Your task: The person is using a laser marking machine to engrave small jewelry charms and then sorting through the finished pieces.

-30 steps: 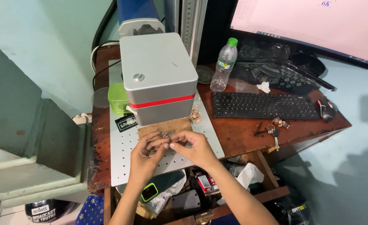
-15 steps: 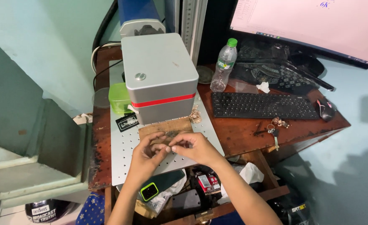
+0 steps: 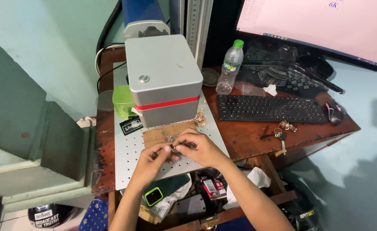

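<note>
Both hands meet over the brown board [image 3: 165,133] on the perforated plate [image 3: 133,162]. The left hand [image 3: 152,159] and right hand [image 3: 201,149] pinch a small metal ring [image 3: 174,149] between closed fingers, apparently mid-positioning; seating it demands fine, steady placement.

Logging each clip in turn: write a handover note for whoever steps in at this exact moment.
Left hand and right hand: fingertips meet on a small metal piece, too small to identify.
Both hands are over the wooden board on the perforated metal plate, in front of the grey box machine.
More small metal pieces lie heaped by the machine's right corner.
Done: one piece is in hand.
Left: cannot tell from this view.
</note>
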